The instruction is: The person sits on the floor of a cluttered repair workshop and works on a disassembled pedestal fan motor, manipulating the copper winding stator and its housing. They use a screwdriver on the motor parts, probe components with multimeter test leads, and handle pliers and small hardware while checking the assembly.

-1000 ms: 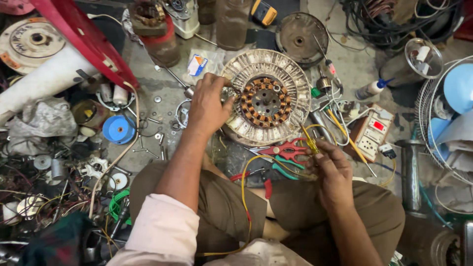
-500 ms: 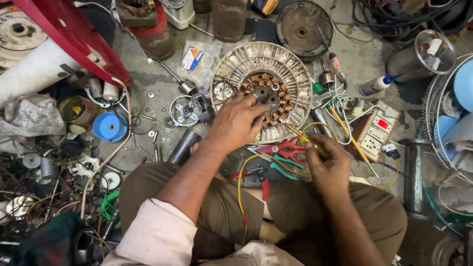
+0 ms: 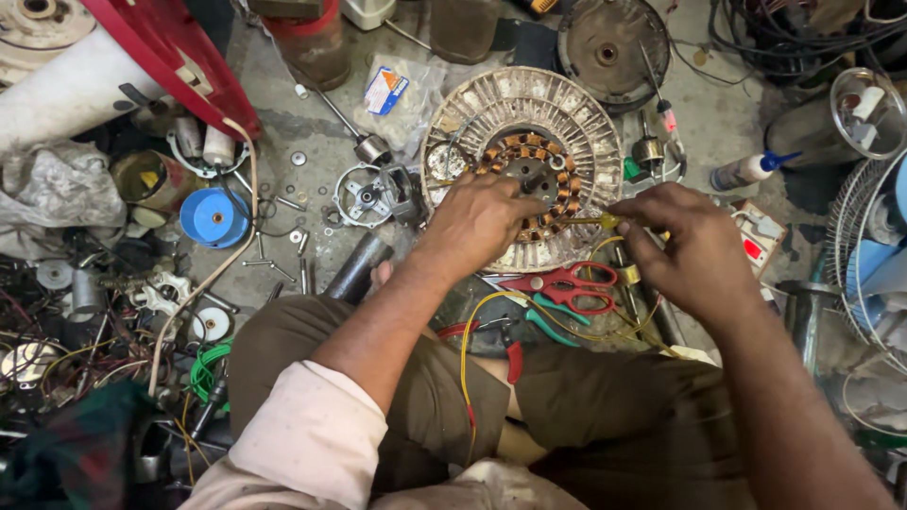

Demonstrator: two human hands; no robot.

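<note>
The left hand [image 3: 482, 222] lies on the round fan motor [image 3: 521, 170], fingers curled over its copper windings. The right hand [image 3: 685, 250], just right of them, pinches a yellow wire [image 3: 590, 221]. Red scissors [image 3: 567, 283] lie below both hands' fingers.

I sat on the floor [image 3: 302, 132] of a cramped repair workshop for fans and small motors. A round fan motor with copper windings [image 3: 525, 161] lay before my knees, red scissors [image 3: 565, 283] beside it. Loose screws and washers [image 3: 283, 236], tangled wires [image 3: 57, 349], a wire fan guard [image 3: 864, 255] and a blue tape spool [image 3: 215, 217] crowded the concrete around me.
</note>
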